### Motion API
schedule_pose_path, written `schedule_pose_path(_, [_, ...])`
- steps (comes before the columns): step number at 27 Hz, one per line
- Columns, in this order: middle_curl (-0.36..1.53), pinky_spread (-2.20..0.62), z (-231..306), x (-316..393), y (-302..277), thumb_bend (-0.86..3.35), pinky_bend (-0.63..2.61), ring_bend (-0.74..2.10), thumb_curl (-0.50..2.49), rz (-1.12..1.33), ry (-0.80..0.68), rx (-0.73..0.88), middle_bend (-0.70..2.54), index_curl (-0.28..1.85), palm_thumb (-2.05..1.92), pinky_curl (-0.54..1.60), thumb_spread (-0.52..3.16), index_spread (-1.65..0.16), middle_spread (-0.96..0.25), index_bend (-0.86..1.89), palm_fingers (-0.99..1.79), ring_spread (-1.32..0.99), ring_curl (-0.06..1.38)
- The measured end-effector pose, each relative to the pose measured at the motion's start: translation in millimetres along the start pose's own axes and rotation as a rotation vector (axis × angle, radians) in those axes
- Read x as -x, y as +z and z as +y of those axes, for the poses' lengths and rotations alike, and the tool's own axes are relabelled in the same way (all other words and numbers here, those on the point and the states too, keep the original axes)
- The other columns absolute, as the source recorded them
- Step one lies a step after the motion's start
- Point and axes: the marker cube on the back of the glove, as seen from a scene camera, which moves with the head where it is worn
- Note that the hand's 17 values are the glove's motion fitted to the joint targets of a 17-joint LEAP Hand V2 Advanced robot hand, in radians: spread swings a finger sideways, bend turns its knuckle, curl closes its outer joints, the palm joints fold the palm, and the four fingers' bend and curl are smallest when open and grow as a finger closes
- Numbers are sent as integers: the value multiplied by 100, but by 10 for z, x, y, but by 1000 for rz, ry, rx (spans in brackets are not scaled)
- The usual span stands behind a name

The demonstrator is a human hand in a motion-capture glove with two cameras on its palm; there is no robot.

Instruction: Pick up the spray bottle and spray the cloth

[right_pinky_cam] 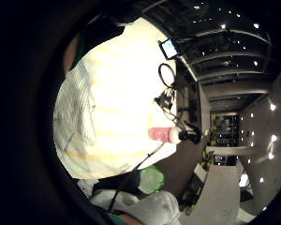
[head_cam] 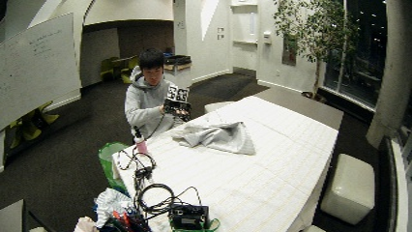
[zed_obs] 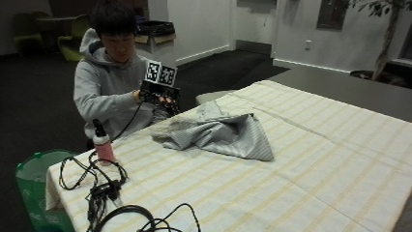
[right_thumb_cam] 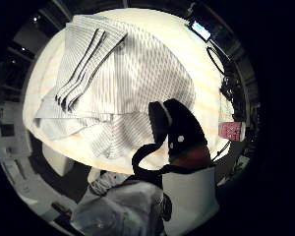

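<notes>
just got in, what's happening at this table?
A person sits at the table with the gloved right hand raised near the chest, the bare hand touching it, apparently adjusting the glove. Nothing is held. The pink spray bottle stands untouched near the table corner, and the striped cloth lies crumpled in front of them.

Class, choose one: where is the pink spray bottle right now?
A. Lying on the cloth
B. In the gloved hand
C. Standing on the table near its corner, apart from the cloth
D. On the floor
C: the spray bottle stands upright on the table, apart from the cloth.
</notes>
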Motion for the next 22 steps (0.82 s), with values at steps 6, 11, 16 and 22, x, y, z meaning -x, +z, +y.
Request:
schedule_pose_path(6, [12, 18, -3, -22, 14, 29, 36, 19, 12, 26, -4, 12, 24, 17, 50, 15, 71, -26, 0, 28, 42, 8, 8])
schedule_pose_path(11, [16, 22, 5, -28, 30, 27, 35, 18, 15, 24, 5, 11, 23, 22, 52, 19, 89, -30, 0, 26, 40, 10, 10])
schedule_pose_path(16, [19, 23, 4, -41, 50, 24, 35, 18, 18, 15, 16, -12, 22, 25, 54, 21, 99, -32, 0, 24, 39, 11, 11])
schedule_pose_path(22, [23, 24, 5, -107, 90, 20, 32, 18, 20, 7, 61, -110, 22, 28, 55, 23, 107, -34, 0, 23, 41, 11, 13])
